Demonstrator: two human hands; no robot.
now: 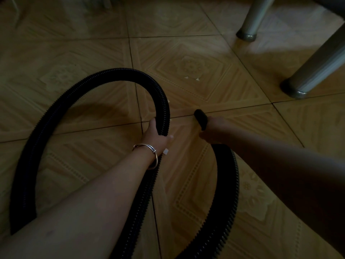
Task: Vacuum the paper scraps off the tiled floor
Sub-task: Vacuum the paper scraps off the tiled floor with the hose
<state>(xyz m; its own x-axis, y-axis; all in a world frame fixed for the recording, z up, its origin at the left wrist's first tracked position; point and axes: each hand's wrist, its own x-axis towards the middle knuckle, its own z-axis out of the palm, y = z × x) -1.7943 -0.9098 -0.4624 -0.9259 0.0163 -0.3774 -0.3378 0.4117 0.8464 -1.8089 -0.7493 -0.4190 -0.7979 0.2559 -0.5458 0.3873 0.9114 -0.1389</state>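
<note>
The light was dim. The left hand (pixel 155 134), a metal bangle (pixel 149 147) on its wrist, was wrapped around the black ribbed hose (pixel 119 71), fingers curled over it where the tube came down from a wide arch on the tiled floor (pixel 214 58). From that grip the hose ran back under the forearm toward the bottom edge. Another stretch curved up from below to the right hand (pixel 214 129). The right hand held the black nozzle (pixel 200 118), whose tip pointed down and away, close to the tile; its fingers were too dark to make out singly. The two hands sat near each other, apart. Two small paper scraps (pixel 186 77) lay side by side on the tile beyond both hands, ahead of the nozzle tip and apart from it. A white piece (pixel 165 151) showed just beside the left wrist. Two metal legs (pixel 313 71) stood at the upper right.
</note>
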